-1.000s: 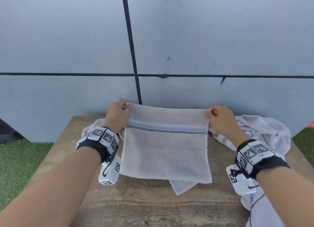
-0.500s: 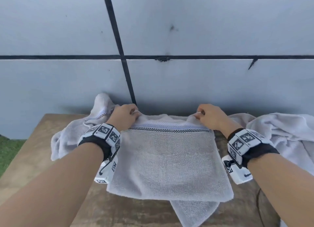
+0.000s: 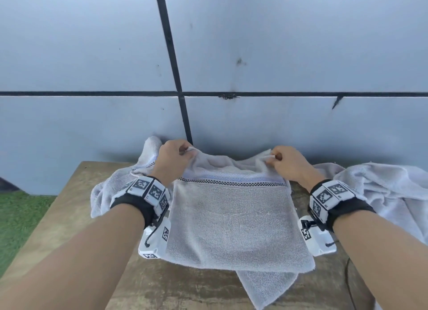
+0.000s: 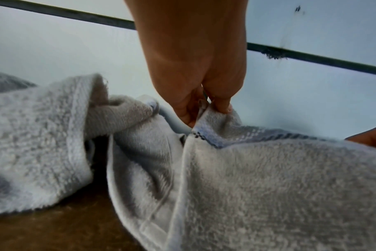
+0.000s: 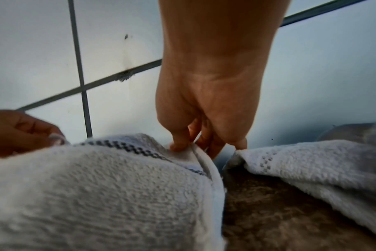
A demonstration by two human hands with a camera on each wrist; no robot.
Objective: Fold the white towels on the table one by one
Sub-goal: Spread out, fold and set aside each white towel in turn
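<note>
Mid-fold: your left hand (image 3: 173,157) and right hand (image 3: 288,162) each pinch far corner of striped towel (image 3: 231,219) near wall (image 3: 254,119). Next: lay corners flat, square edges.

I observe a pale grey panelled wall (image 3: 278,43) with dark seams (image 3: 171,54), a worn wooden counter (image 3: 69,205) against it, green turf (image 3: 20,217) beside.

No readable words, brands or numbers anywhere, only black-and-white square code markers on the band behind the left hand (image 3: 172,158) and the band behind the right hand (image 3: 290,163), more on the white camera blocks under both wrists
</note>
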